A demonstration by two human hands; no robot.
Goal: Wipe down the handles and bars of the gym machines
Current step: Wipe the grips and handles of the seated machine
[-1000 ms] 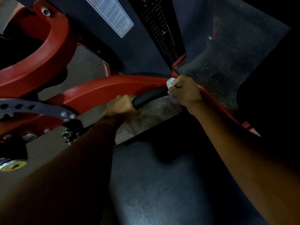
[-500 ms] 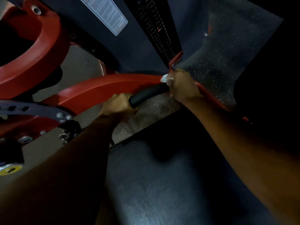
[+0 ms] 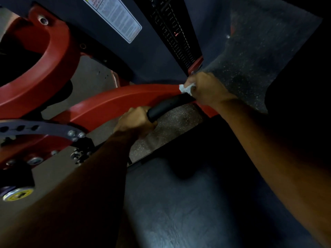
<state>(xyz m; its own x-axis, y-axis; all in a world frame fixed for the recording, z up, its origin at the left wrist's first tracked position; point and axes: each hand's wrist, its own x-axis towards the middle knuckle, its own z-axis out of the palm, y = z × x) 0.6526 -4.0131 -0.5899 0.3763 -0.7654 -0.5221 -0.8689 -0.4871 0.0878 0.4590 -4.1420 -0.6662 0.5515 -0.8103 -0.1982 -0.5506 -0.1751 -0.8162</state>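
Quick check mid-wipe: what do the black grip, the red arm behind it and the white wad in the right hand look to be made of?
Black grip: looks like matte rubber or foam, dull with only a soft sheen. Red arm: probably painted metal, smooth with a glossy highlight along its curve. White wad, pinched in the right hand: crumpled and creased, so paper towel or thin cloth; too dim to tell which.

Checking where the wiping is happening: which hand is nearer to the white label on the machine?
Right. The right hand, holding the white wipe at the far end of the black handle, sits closer to the label. The left hand grips the handle's near end, lower down.
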